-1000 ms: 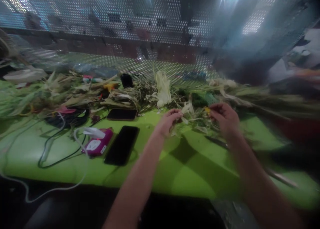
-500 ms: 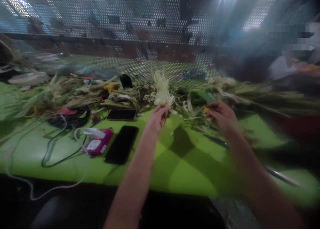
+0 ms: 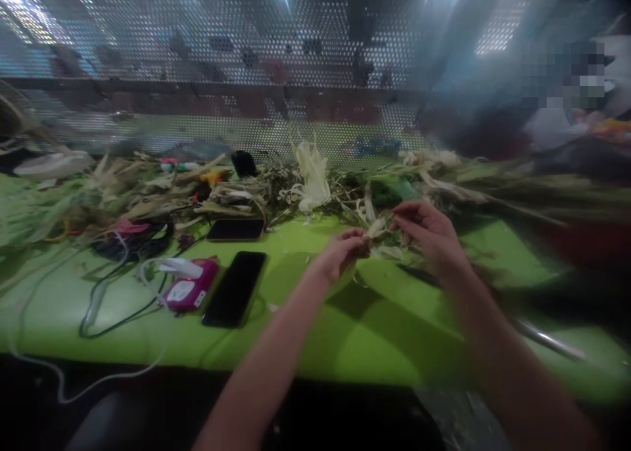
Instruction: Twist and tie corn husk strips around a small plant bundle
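Observation:
Over the green table, my left hand is closed, thumb and fingers pinching a small pale corn husk piece. My right hand comes in from the other side, its fingertips pinched together at that piece's far end. What those right fingertips grip is too small and blurred to make out. A larger pale corn husk bundle stands behind my left hand, apart from it. Just below my right hand lies a dark blade-like tool, partly covered by my wrist.
Dried husks and stalks heap along the back, below a perforated metal screen. To the left are two phones, a magenta power adapter and cables. A metal rod lies at right. Another person is at far right.
My left hand has moved right, away from the base of the large husk bundle, and now meets my right hand at the small husk piece. The yellow bit at my right fingertips no longer shows.

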The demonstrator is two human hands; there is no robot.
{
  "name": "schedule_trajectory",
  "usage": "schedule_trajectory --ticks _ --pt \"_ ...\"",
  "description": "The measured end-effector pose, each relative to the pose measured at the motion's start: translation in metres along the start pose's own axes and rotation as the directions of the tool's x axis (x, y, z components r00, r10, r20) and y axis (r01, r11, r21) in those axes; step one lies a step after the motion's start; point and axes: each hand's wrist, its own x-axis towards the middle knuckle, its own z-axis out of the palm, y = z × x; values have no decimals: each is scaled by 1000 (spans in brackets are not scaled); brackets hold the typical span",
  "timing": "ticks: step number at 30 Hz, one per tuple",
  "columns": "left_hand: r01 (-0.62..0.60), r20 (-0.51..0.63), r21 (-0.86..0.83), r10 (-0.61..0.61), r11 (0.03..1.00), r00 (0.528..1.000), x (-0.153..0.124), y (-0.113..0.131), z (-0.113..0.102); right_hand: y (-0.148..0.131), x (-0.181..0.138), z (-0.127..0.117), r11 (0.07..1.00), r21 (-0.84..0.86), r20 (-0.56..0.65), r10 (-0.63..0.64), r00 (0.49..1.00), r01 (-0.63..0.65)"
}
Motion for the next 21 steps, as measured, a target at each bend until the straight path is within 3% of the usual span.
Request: schedule_trajectory --ticks 5,11,21 --pt "15 -38 -1 -15 1000 999 -4 8 3 0 3 -5 1000 12 -105 -4 994 5" --pt "5 -19 -14 -5 1000 1000 -1 2 -1 -2 1 1 1000 18 -31 21 999 -21" --pt "32 40 3 -32 1000 999 -1 -5 2 7 3 4 986 166 20 -20 1000 16"
